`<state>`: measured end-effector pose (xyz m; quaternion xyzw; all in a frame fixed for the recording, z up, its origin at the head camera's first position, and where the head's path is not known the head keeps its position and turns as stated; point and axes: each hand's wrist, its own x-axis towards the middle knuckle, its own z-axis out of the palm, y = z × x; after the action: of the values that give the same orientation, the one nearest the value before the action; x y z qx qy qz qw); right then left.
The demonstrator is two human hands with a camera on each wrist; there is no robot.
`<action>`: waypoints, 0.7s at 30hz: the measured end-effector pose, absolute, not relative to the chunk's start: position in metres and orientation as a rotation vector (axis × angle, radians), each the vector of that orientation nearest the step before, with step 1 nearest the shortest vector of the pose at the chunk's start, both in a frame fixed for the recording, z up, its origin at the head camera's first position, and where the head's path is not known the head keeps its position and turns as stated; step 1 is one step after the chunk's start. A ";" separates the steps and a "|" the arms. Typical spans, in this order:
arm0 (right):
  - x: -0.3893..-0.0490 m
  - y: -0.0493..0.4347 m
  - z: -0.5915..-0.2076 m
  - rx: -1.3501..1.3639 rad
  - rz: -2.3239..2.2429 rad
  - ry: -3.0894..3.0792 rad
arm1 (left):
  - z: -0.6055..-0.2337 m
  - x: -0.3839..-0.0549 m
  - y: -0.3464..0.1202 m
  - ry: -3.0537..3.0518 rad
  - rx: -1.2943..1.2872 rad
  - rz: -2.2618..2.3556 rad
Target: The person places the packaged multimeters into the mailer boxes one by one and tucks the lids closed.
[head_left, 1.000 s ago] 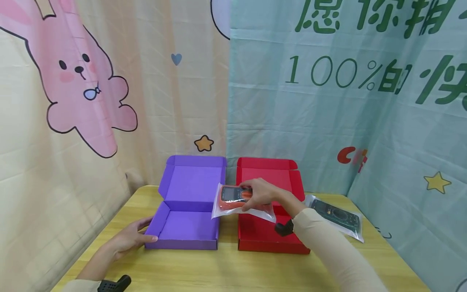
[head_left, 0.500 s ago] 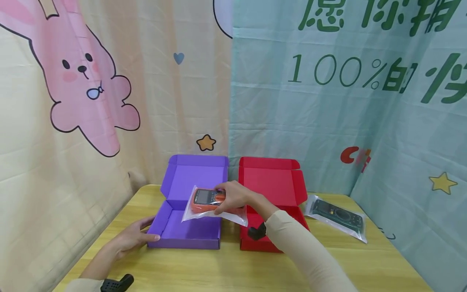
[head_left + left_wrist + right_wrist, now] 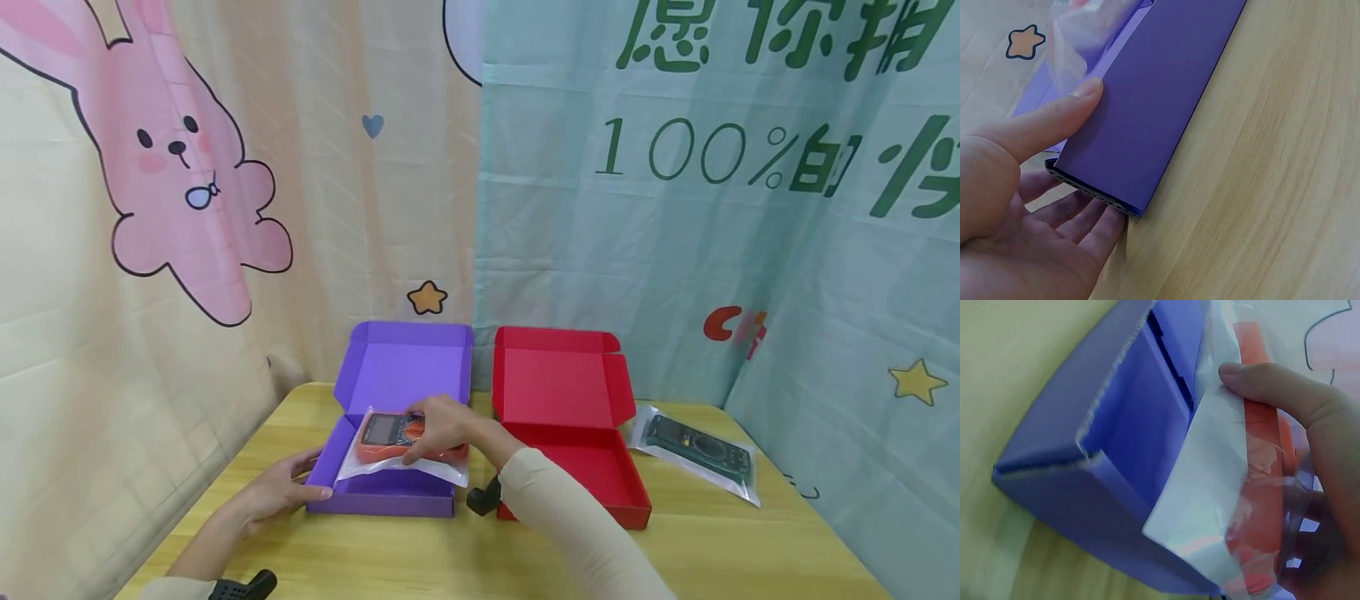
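My right hand (image 3: 444, 427) grips an orange multimeter (image 3: 378, 448) sealed in a clear plastic bag, its dial and screen facing up. The multimeter is tilted over the open purple box (image 3: 401, 505), within its walls in the head view. In the right wrist view my thumb presses the edge of the bagged multimeter (image 3: 1263, 437), beside the box's wall (image 3: 1054, 506); the other fingers are mostly hidden behind it. My left hand (image 3: 276, 493) holds the box's near left corner. The left wrist view has the thumb on the front wall (image 3: 1147, 94), with fingers around the side.
An open red box (image 3: 573, 521) stands right of the purple one, its lid raised. Farther right, a dark green multimeter (image 3: 701, 446) in a clear bag lies on the wooden table (image 3: 360, 562). Printed curtains (image 3: 585, 250) hang behind.
My right hand has carried the orange multimeter left from above the red box, then lowered it into the purple box's opening. My left hand keeps its hold on the corner.
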<state>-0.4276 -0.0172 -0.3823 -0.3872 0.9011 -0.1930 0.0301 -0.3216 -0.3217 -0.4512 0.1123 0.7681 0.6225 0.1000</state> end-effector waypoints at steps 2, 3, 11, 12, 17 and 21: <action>-0.427 -0.025 -0.389 -1.192 -0.573 2.788 | -0.452 -0.322 -0.322 2.270 0.329 1.838; -0.427 -0.028 -0.393 -1.189 -0.563 2.795 | -0.452 -0.322 -0.322 2.270 0.325 1.836; -0.429 -0.050 -0.416 -1.133 -0.638 2.769 | -0.451 -0.321 -0.323 2.292 0.300 1.814; -0.429 -0.051 -0.418 -1.120 -0.645 2.768 | -0.451 -0.320 -0.323 2.297 0.302 1.810; -0.427 -0.053 -0.427 -1.035 -0.567 2.832 | -0.450 -0.322 -0.324 2.331 0.309 1.774; -0.426 -0.056 -0.432 -1.027 -0.549 2.847 | -0.450 -0.322 -0.324 2.337 0.325 1.760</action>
<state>-0.4256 -0.0555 -0.4321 -0.3338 0.9250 -0.1783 0.0328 -0.3220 -0.3242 -0.4501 0.1099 0.7901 0.5949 0.0987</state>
